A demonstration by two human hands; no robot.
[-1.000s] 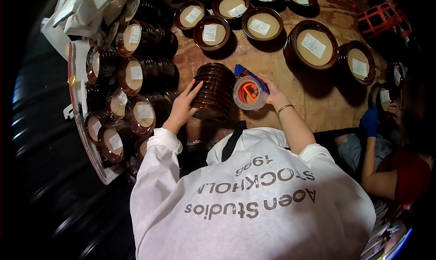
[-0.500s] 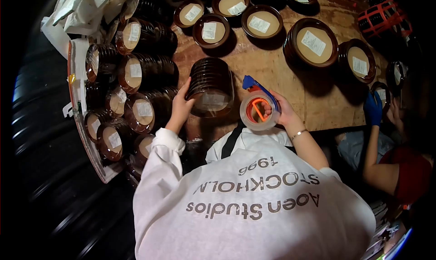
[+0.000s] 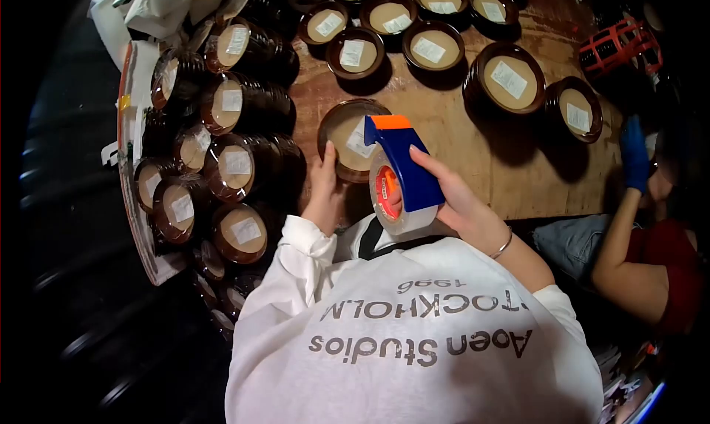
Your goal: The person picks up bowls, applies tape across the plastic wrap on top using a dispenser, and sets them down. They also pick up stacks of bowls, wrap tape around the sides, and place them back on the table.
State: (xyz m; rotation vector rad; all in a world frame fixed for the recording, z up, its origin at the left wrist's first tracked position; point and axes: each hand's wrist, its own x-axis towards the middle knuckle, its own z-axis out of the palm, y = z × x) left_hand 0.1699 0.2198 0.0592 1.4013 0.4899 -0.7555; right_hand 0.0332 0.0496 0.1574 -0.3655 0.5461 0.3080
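A stack of round brown dishes (image 3: pixel 336 135) stands in front of me, its beige top face with a white label turned up toward the camera. My left hand (image 3: pixel 323 191) grips its near left edge, thumb at the rim; the other fingers are partly hidden. In my right hand (image 3: pixel 452 189) is a blue tape dispenser (image 3: pixel 414 161) with an orange front edge and a roll of clear tape (image 3: pixel 403 215). The dispenser is held over the right side of the dishes and covers part of them.
Wrapped stacks of brown dishes (image 3: pixel 237 165) lie on their sides at the left along a white foam board (image 3: pixel 133 165). More labelled stacks (image 3: pixel 436 48) stand at the back of the wooden table (image 3: pixel 518 172). A red basket (image 3: pixel 621 48) and a co-worker's blue-gloved hand (image 3: pixel 634 154) are at the right.
The stack of dishes has tipped from its side to label-up. My right hand has turned the tape dispenser and brought it left, over the dishes. My left hand has moved to the near rim.
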